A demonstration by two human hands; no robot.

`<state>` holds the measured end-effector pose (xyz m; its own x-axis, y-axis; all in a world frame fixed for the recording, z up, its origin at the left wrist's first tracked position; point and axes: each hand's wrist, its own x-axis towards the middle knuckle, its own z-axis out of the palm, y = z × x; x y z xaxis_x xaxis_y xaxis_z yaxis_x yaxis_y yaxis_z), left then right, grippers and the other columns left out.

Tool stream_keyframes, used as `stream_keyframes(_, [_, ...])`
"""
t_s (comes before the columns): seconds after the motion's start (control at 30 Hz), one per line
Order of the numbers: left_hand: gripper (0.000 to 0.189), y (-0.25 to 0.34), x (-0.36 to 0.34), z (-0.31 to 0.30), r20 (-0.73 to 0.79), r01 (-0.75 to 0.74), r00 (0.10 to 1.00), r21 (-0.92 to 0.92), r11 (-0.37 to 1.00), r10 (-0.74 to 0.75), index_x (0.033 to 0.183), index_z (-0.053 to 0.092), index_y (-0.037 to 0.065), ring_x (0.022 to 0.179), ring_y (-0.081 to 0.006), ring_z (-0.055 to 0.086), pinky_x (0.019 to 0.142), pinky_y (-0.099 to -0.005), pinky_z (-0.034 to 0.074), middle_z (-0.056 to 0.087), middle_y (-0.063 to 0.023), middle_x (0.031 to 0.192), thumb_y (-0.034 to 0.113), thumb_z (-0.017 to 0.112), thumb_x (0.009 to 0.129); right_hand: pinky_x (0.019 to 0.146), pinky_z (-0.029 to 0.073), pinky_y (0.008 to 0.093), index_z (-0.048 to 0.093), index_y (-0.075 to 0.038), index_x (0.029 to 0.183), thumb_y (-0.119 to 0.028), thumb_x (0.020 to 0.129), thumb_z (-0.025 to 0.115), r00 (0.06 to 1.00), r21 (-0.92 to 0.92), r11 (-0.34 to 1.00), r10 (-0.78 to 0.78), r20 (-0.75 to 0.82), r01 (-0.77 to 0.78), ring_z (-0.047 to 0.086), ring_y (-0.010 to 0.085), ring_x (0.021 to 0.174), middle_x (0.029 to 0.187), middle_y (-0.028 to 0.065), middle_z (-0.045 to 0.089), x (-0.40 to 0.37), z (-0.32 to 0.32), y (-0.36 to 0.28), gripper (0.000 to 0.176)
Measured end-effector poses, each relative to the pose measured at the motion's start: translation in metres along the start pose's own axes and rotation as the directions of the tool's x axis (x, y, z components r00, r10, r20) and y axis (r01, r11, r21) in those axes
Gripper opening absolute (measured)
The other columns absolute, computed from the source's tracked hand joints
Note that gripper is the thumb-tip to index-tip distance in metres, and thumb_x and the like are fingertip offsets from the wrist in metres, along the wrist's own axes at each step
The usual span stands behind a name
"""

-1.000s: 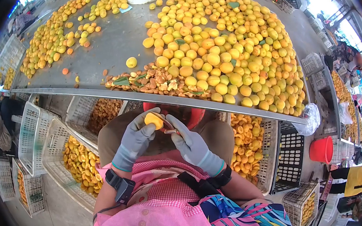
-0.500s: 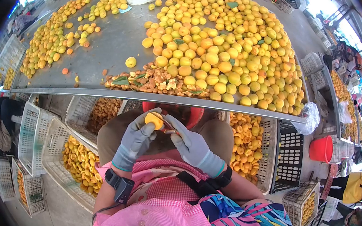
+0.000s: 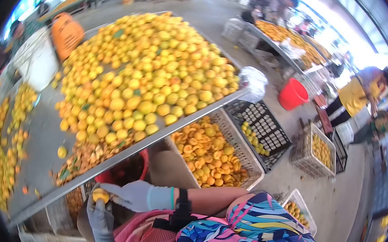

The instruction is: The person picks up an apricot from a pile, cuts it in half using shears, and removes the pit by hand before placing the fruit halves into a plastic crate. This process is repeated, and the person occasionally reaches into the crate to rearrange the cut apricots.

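While the left hand pinches an apricot just below the table's rim, the right hand reaches across with fingers close together at the fruit; whether it grips a tool cannot be told. In the head view, clock directions taken from the hands, a red basin sits at 1 o'clock, partly hidden by the slanting metal rim — which lies between the hands and the fruit pile at 12. Brownish scraps lie at 11. At 2 come a crate of halved fruit, a black crate and a red bucket. The grey metal table bears a white bucket towards 11; farther off at 2, a person in yellow stands on the concrete floor.
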<state>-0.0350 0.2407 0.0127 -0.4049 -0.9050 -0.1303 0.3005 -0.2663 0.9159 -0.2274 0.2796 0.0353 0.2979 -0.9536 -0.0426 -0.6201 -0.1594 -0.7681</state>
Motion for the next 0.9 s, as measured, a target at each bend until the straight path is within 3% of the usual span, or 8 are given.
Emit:
stream_keyframes(0.13, [0.039, -0.005, 0.009, 0.003, 0.198, -0.090, 0.976, -0.010, 0.996, 0.091, 0.124, 0.049, 0.005, 0.096, -0.0119, 0.053, 0.082, -0.0249, 0.044, 0.054, -0.0025, 0.111, 0.032, 0.053, 0.095, 0.059, 0.046, 0.0429, 0.016, -0.018, 0.148, -0.033, 0.096, 0.037, 1.000, 0.067, 0.998, 0.021, -0.015, -0.020, 0.060, 0.0348, 0.063, 0.075, 0.0151, 0.062, -0.004, -0.008, -0.006, 0.058])
stream_keyframes(0.43, [0.044, 0.000, 0.010, 0.039, 0.120, 0.026, 0.993, -0.229, 0.973, 0.002, 0.125, 0.046, 0.006, 0.093, -0.0138, 0.052, 0.081, -0.0261, 0.044, 0.053, -0.0041, 0.111, 0.039, 0.048, 0.097, 0.054, 0.047, 0.0415, 0.011, -0.023, 0.149, -0.028, 0.095, 0.043, 0.989, 0.064, 0.997, 0.057, -0.135, -0.049, 0.058, 0.0336, 0.054, 0.067, 0.0155, 0.059, -0.006, 0.003, 0.002, 0.063])
stream_keyframes(0.5, [0.048, -0.016, 0.018, 0.017, -0.018, -0.048, 0.998, 0.228, 0.972, 0.053, 0.122, 0.049, 0.001, 0.087, -0.0167, 0.057, 0.071, -0.0282, 0.047, 0.058, -0.0038, 0.102, 0.031, 0.064, 0.087, 0.052, 0.047, 0.0434, 0.015, -0.027, 0.148, -0.031, 0.093, 0.046, 0.986, 0.060, 0.990, 0.130, -0.106, -0.124, 0.059, 0.0345, 0.056, 0.068, 0.0175, 0.059, -0.006, -0.002, 0.002, 0.063])
stream_keyframes(0.57, [0.043, -0.038, 0.026, -0.009, 0.071, 0.018, 0.997, 0.279, 0.960, -0.039, 0.120, 0.049, 0.002, 0.085, -0.0196, 0.059, 0.071, -0.0307, 0.048, 0.058, -0.0073, 0.103, 0.032, 0.061, 0.091, 0.055, 0.049, 0.0422, 0.019, -0.021, 0.147, -0.030, 0.092, 0.049, 0.986, 0.040, 0.990, 0.138, -0.088, -0.135, 0.062, 0.0359, 0.062, 0.073, 0.0193, 0.062, -0.004, 0.000, 0.004, 0.063])
stream_keyframes(0.63, [0.040, -0.014, 0.014, 0.021, 0.099, 0.244, 0.969, -0.499, 0.832, -0.225, 0.121, 0.048, 0.002, 0.089, -0.0232, 0.061, 0.076, -0.0341, 0.051, 0.059, -0.0086, 0.105, 0.029, 0.058, 0.093, 0.060, 0.051, 0.0412, 0.022, -0.018, 0.146, -0.030, 0.093, 0.050, 0.985, 0.022, 0.996, 0.083, -0.153, -0.081, 0.064, 0.0359, 0.070, 0.092, 0.0214, 0.064, -0.006, 0.002, 0.006, 0.062])
stream_keyframes(0.67, [0.038, -0.014, 0.012, 0.022, 0.070, 0.205, 0.978, -0.453, 0.868, -0.195, 0.121, 0.048, 0.002, 0.092, -0.0235, 0.061, 0.080, -0.0343, 0.051, 0.059, -0.0089, 0.106, 0.027, 0.057, 0.094, 0.065, 0.052, 0.0410, 0.023, -0.015, 0.146, -0.028, 0.093, 0.051, 0.986, 0.063, 0.986, 0.160, -0.053, -0.157, 0.065, 0.0359, 0.076, 0.103, 0.0207, 0.063, -0.005, -0.007, -0.002, 0.061])
stream_keyframes(0.73, [0.036, -0.014, 0.011, 0.023, 0.077, 0.144, 0.989, -0.400, 0.905, -0.124, 0.120, 0.050, 0.003, 0.097, -0.0227, 0.061, 0.085, -0.0344, 0.051, 0.059, -0.0088, 0.108, 0.026, 0.057, 0.094, 0.056, 0.048, 0.0423, 0.026, -0.011, 0.145, -0.023, 0.092, 0.052, 0.941, 0.076, 0.986, -0.117, -0.316, 0.148, 0.062, 0.0365, 0.065, 0.076, 0.0198, 0.063, -0.007, 0.011, 0.013, 0.060])
stream_keyframes(0.9, [0.038, -0.007, 0.008, 0.022, 0.050, 0.097, 0.995, -0.349, 0.932, -0.085, 0.120, 0.053, 0.002, 0.099, -0.0191, 0.062, 0.086, -0.0332, 0.052, 0.061, -0.0072, 0.110, 0.027, 0.060, 0.092, 0.058, 0.049, 0.0403, 0.024, -0.011, 0.145, -0.022, 0.093, 0.050, 0.967, 0.038, 0.992, -0.111, -0.231, 0.123, 0.062, 0.0332, 0.065, 0.074, 0.0177, 0.061, -0.004, 0.003, -0.004, 0.059])
